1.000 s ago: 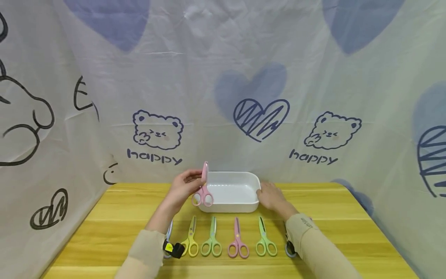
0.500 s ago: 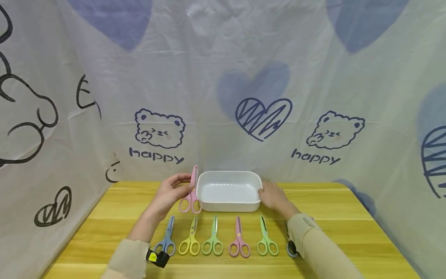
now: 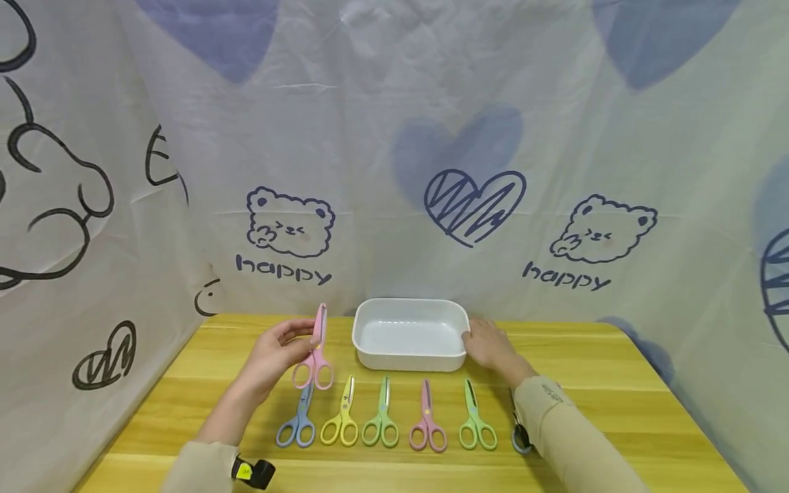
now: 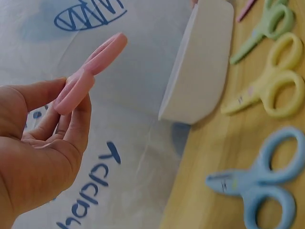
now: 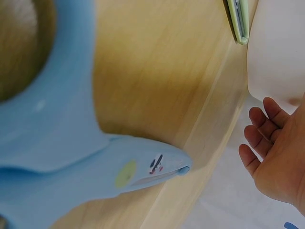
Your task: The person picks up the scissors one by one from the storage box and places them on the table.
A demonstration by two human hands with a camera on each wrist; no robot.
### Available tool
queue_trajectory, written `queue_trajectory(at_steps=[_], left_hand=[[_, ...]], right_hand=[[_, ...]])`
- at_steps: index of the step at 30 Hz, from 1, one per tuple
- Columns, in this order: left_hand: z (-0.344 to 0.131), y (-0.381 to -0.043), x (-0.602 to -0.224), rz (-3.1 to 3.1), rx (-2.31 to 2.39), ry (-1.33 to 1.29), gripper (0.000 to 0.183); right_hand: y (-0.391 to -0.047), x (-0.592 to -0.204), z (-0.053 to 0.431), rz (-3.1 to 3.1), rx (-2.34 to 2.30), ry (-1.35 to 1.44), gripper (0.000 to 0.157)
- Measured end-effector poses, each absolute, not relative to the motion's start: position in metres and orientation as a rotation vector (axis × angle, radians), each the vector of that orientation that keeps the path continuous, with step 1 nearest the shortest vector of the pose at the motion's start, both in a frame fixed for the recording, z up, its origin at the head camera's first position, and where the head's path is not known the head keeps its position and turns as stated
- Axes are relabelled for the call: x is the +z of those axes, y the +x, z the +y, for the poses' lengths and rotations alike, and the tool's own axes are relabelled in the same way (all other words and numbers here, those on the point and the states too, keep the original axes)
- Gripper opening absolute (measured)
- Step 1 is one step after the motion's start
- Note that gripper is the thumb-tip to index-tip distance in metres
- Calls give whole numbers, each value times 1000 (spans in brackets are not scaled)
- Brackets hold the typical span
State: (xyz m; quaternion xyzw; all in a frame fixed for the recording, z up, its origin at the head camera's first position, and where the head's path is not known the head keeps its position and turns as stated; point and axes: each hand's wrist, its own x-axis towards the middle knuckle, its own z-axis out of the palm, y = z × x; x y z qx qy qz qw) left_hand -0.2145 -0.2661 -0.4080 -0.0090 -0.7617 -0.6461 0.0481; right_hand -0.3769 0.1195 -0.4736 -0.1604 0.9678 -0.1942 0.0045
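My left hand (image 3: 271,355) pinches a pair of light pink scissors (image 3: 319,329) between thumb and fingers, blades up and handle loops hanging down, left of a white rectangular container (image 3: 409,361). In the left wrist view the pink handle loops (image 4: 74,93) stick out past the thumb. At the container's right end, my right hand (image 3: 493,348) holds the rim with the thumb, its other fingers (image 5: 257,140) loosely bent outside the wall. No contents show in the container. Below the held pair lie blue scissors (image 3: 302,416), partly overlapped by it in the head view.
Along the wooden table (image 3: 616,411) lie yellow scissors (image 3: 346,407), green scissors (image 3: 385,409), darker pink scissors (image 3: 427,414) and light green scissors (image 3: 472,411). Another blue pair (image 5: 133,171) is mostly hidden by my right forearm in the head view. A printed curtain (image 3: 382,260) hangs behind.
My left hand has carried the pink scissors leftward and down, from in front of the container to over the left blue pair. My right hand stays at the container's right end.
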Motion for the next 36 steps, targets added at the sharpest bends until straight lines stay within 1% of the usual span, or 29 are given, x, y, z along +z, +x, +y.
queue_trajectory(at_steps=[7,16,23,36], left_hand=[[-285,-204,-422,-2344,-1959,23,54],[-307,-190,-440,-2356,-1948,124,51],[-320,-180,-452,-2382,-1934,148,52],[-342,-174,-470,-2557,-1820,243,48]], right_hand=[[-376,-472,119,3033,-602,-493,48],[-376,-472,119,3035,-600,-505,48],[-375,-473,118,3026,-603,-489,48],[-378,-476,119,3022,-606,-492,50]])
